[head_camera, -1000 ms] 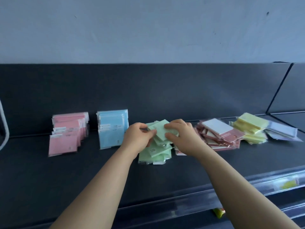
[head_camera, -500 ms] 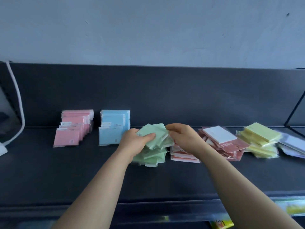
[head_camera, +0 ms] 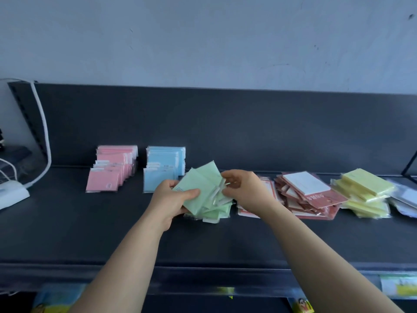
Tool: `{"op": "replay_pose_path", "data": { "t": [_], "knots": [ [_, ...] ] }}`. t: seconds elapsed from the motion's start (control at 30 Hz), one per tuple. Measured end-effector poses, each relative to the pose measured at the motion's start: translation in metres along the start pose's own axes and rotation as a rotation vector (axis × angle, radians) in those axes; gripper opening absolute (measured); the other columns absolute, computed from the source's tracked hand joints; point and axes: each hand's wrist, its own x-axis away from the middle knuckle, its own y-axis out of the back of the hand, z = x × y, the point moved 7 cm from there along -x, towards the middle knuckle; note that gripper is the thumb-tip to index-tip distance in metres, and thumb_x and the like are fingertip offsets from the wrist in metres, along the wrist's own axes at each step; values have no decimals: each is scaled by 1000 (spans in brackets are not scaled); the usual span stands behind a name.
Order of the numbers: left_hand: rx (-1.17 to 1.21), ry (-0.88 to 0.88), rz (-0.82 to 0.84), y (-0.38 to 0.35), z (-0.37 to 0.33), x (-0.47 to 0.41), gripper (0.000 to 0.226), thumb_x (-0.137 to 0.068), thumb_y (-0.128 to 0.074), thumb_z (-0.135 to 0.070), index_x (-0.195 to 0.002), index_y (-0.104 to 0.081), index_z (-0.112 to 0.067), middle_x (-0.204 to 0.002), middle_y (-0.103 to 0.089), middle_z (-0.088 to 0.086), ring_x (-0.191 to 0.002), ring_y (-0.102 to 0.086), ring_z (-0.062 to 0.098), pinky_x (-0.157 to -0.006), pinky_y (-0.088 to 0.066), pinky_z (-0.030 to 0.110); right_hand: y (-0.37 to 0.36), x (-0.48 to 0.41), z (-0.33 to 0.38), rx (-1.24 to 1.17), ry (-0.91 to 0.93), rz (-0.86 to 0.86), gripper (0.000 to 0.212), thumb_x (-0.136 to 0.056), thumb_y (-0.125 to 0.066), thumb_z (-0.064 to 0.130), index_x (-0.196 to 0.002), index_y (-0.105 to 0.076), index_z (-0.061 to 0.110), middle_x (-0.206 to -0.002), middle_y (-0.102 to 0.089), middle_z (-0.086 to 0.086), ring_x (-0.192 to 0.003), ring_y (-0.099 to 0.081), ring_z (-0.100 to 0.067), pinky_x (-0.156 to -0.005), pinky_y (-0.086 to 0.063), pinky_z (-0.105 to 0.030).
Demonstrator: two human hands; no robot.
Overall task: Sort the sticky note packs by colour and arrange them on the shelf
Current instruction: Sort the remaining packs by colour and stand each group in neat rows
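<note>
While the left hand (head_camera: pixel 171 197) holds a fanned bundle of green sticky note packs (head_camera: pixel 200 184) just above the shelf (head_camera: pixel 112 233), its grip is clamped on them, thumb across the top face and fingers underneath. The right hand (head_camera: pixel 246 190) meets the bundle from the other side. Its grip is curled onto the right edges of the same packs, fingertips pinching where the white wrapper flaps stick out. Under the bundle a loose heap of further green packs (head_camera: pixel 216 214) lies flat on the dark shelf, corners pointing different ways.

To the left, two sorted rows stand upright, running from the black back panel (head_camera: pixel 225 127) toward the front: pink packs (head_camera: pixel 106 181) farther left and blue packs (head_camera: pixel 160 179) just beside them, a narrow gap between the rows. The blue row is near the held bundle; whether they touch I cannot tell.

Right of the right hand lies a sprawling heap of red-backed packs (head_camera: pixel 304 195) with white faces. Next comes a pile of yellow packs (head_camera: pixel 365 188), then pale packs in clear wrappers (head_camera: pixel 404 199) at the far right.

At the shelf's left end a white cable (head_camera: pixel 44 136) hangs down beside a white box (head_camera: pixel 11 193). A pale grey wall (head_camera: pixel 203 41) rises behind.
</note>
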Motion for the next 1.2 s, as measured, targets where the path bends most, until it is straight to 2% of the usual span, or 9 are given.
{"op": "replay_pose_path", "data": {
  "t": [0.13, 0.3, 0.47, 0.57, 0.7, 0.8, 0.97, 1.07, 1.2],
  "knots": [
    [-59, -14, 23, 18, 3, 7, 35, -78, -79, -8, -105, -57, -6, -99, -70, 7, -86, -71, 20, -66, -58, 32, -13, 6, 3, 35, -14, 12, 48, -80, -69, 12, -126, -58, 14, -106, -65, 4, -91, -64, -10, -79, -55, -28],
    [-260, -14, 144, 42, 9, 10, 25, -77, -79, -11, -100, -70, -12, -95, -76, 2, -88, -72, 18, -85, -57, 36, -39, 24, 18, 150, 7, 28, 51, -79, -71, 21, -127, -56, 13, -94, -62, 4, -81, -61, -13, -66, -50, -20],
    [-350, -15, 174, 68, 10, 12, 31, -74, -81, -8, -102, -70, -15, -95, -76, -1, -90, -71, 17, -86, -54, 34, -52, 30, 15, 109, -81, 47, 51, -79, -73, 14, -126, -53, 13, -77, -62, 8, -63, -57, -8, -55, -45, -16],
    [-417, -19, 174, 82, 8, 12, 34, -74, -81, -10, -105, -68, -15, -99, -74, -1, -89, -69, 13, -72, -50, 24, -48, 32, 16, 131, -110, 10, 43, -79, -73, 11, -119, -58, 10, -79, -64, 5, -63, -57, -8, -54, -43, -17],
    [-498, -73, 94, 101, 5, 10, 33, -75, -82, -15, -103, -65, -16, -98, -70, -2, -84, -66, 11, -64, -46, 23, -31, 35, 19, 122, -94, -158, 34, -82, -62, 5, -115, -63, 8, -78, -63, 4, -66, -57, -9, -56, -44, -17],
    [-611, -119, 20, 112, 9, 9, 50, -74, -82, -25, -118, -60, -16, -110, -64, -3, -93, -62, 13, -73, -47, 28, -27, 38, 21, 137, -90, -197, 32, -81, -64, 9, -113, -63, 10, -78, -63, 6, -68, -57, -9, -60, -44, -19],
    [-786, -205, -16, 107, 7, 10, 64, -74, -77, -42, -130, -53, -23, -126, -57, -4, -113, -56, 21, -95, -48, 44, -44, 45, 24, 199, -162, -139, 46, -75, -75, 46, -108, -59, 18, -89, -61, 7, -79, -59, -10, -66, -44, -24],
    [-825, -228, 5, 97, 6, 14, 72, -74, -75, -46, -137, -47, -25, -135, -50, -2, -120, -51, 24, -99, -45, 46, -58, 47, 21, 239, -231, -76, 61, -69, -81, 43, -116, -53, 16, -99, -60, 2, -86, -59, -15, -67, -44, -27],
    [-821, -215, 1, 97, 6, 14, 76, -73, -76, -46, -138, -45, -22, -135, -49, 0, -119, -52, 24, -99, -45, 46, -54, 45, 19, 121, -239, -148, 44, -77, -77, 26, -113, -60, 9, -87, -59, 1, -74, -59, -18, -65, -50, -30]
  ]
}}
